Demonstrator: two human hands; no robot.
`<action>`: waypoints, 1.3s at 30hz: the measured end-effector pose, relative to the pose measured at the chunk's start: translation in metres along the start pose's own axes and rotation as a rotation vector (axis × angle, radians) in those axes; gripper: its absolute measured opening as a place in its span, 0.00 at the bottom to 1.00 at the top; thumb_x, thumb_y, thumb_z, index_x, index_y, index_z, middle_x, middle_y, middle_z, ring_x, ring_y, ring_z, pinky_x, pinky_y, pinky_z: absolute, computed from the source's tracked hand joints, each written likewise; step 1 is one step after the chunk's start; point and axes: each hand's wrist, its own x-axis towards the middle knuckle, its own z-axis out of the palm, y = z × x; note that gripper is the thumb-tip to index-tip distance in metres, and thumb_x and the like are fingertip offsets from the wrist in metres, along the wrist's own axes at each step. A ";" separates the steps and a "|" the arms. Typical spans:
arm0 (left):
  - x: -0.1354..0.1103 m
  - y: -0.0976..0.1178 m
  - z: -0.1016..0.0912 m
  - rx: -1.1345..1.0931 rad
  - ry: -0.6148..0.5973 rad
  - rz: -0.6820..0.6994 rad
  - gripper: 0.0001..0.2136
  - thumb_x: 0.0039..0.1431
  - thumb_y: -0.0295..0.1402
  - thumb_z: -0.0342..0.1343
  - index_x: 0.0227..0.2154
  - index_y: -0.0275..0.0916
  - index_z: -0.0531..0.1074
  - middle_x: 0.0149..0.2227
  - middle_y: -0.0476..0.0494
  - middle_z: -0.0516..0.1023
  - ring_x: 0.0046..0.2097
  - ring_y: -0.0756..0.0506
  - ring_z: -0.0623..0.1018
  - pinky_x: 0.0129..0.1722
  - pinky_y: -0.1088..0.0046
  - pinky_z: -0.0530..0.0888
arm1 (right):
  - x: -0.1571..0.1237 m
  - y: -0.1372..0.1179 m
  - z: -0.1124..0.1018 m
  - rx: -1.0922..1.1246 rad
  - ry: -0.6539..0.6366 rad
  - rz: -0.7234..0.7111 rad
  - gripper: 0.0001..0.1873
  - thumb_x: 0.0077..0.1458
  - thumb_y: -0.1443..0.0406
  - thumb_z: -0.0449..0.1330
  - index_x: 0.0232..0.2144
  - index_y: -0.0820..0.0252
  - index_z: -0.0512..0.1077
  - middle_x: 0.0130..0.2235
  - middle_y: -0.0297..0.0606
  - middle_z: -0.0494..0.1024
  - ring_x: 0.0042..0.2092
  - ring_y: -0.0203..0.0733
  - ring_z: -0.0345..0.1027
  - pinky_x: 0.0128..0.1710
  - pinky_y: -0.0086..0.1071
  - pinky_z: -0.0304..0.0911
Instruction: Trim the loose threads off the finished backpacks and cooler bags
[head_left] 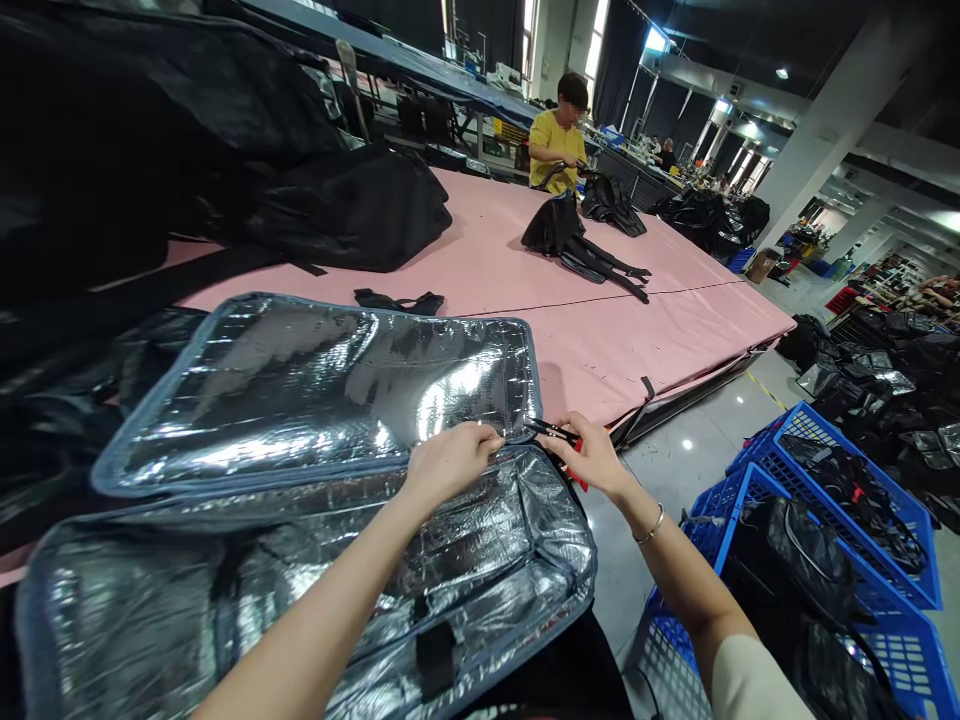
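An insulated bag lies open before me, its silver foil lid (330, 385) folded back and its foil-lined body (480, 540) nearest me. Grey-blue binding runs round the edges. At the seam between lid and body, my left hand (454, 458) is closed in a pinch; whatever is between the fingertips is too small to make out. My right hand (592, 458) grips thread snips (553, 431) with dark blades and red on the handle. Their tips point left, at the lid's lower right corner, a short distance from my left fingertips.
Black bags (352, 205) are heaped at the left on the pink tabletop (487, 230). Farther along, a person in yellow (551, 140) handles a strap beside black bags (559, 225). Blue crates (900, 645) holding black goods stand on the floor at right.
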 end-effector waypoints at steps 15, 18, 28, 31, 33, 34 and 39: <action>-0.004 0.001 0.002 0.009 0.022 0.010 0.17 0.59 0.40 0.39 0.32 0.44 0.74 0.43 0.46 0.78 0.41 0.40 0.77 0.29 0.71 0.65 | 0.000 -0.015 -0.013 -0.765 -0.186 -0.464 0.11 0.61 0.59 0.53 0.31 0.57 0.70 0.29 0.34 0.72 0.28 0.36 0.61 0.25 0.31 0.43; -0.003 0.001 0.002 0.009 0.021 0.016 0.17 0.59 0.40 0.39 0.33 0.44 0.74 0.43 0.45 0.78 0.42 0.39 0.76 0.29 0.70 0.65 | 0.002 -0.019 -0.013 -0.769 -0.193 -0.447 0.10 0.61 0.59 0.53 0.31 0.57 0.70 0.29 0.34 0.72 0.28 0.36 0.61 0.25 0.31 0.42; -0.002 -0.002 0.005 0.012 0.038 0.029 0.18 0.60 0.41 0.38 0.32 0.42 0.74 0.42 0.45 0.78 0.38 0.42 0.76 0.25 0.73 0.63 | 0.004 -0.018 -0.019 -0.660 -0.239 -0.322 0.08 0.59 0.59 0.56 0.33 0.57 0.70 0.29 0.32 0.75 0.30 0.35 0.65 0.27 0.28 0.46; -0.002 -0.003 0.006 -0.001 0.055 0.028 0.18 0.60 0.41 0.39 0.32 0.42 0.74 0.42 0.45 0.78 0.39 0.40 0.76 0.25 0.72 0.62 | 0.001 -0.014 -0.019 -0.650 -0.241 -0.280 0.07 0.58 0.59 0.57 0.35 0.56 0.70 0.32 0.33 0.77 0.32 0.37 0.68 0.28 0.28 0.49; -0.001 -0.003 0.007 -0.018 0.073 0.026 0.18 0.60 0.41 0.39 0.32 0.42 0.75 0.43 0.44 0.78 0.39 0.39 0.76 0.25 0.71 0.62 | -0.002 -0.010 -0.019 -0.588 -0.249 -0.276 0.07 0.57 0.59 0.58 0.35 0.56 0.71 0.32 0.33 0.77 0.33 0.37 0.69 0.29 0.28 0.52; -0.001 -0.003 0.008 -0.030 0.083 0.028 0.18 0.60 0.41 0.40 0.33 0.42 0.75 0.42 0.44 0.78 0.39 0.38 0.76 0.25 0.71 0.62 | -0.004 -0.007 -0.019 -0.521 -0.239 -0.277 0.07 0.57 0.60 0.58 0.35 0.56 0.71 0.33 0.34 0.78 0.34 0.38 0.69 0.31 0.27 0.53; -0.004 -0.006 0.016 -0.132 0.187 0.053 0.18 0.58 0.42 0.42 0.31 0.41 0.76 0.39 0.41 0.78 0.37 0.39 0.76 0.24 0.71 0.61 | -0.029 0.013 -0.024 0.048 -0.007 -0.078 0.12 0.51 0.56 0.61 0.32 0.59 0.70 0.29 0.33 0.74 0.31 0.36 0.66 0.33 0.28 0.58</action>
